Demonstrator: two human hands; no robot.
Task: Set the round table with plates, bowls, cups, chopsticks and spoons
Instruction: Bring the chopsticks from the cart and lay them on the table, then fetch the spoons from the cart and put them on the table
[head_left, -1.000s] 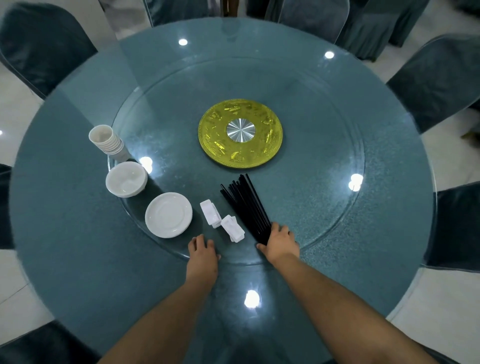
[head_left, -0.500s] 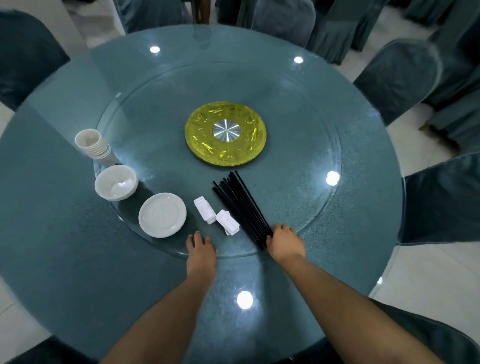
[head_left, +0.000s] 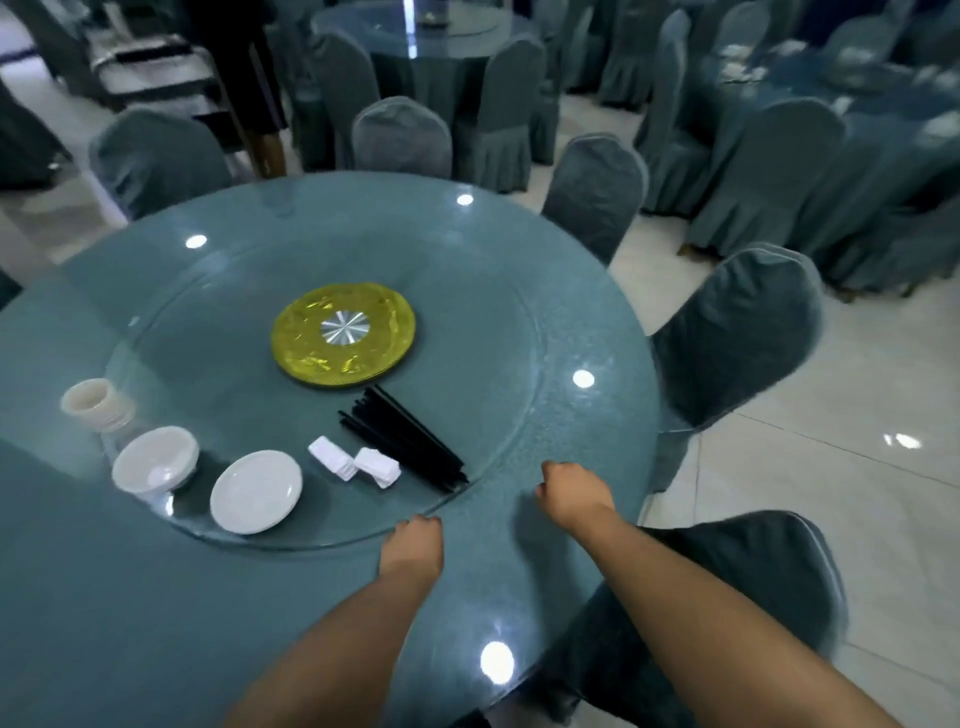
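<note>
start at the left with the stack of cups (head_left: 96, 405), then bowls (head_left: 155, 460), plates (head_left: 256, 491), white spoons (head_left: 355, 462), black chopsticks (head_left: 405, 439), all bunched on the glass turntable (head_left: 519, 332) of the surface (head_left: 78, 597); take one kind at a time. left hand (head_left: 415, 540) at the turntable rim, right hand (head_left: 571, 493) just beside it, fingers curled under, holding nothing visible; cannot tell more.

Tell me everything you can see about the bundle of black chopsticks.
The black chopsticks are a loose bundle of thin, straight, glossy sticks, maybe plastic or lacquer, lying flat on the glass turntable. They run diagonally from beside the yellow centre disc toward the turntable's near edge, fanning slightly at the far end. The white spoon stacks lie just left. Neither hand touches them.
</note>
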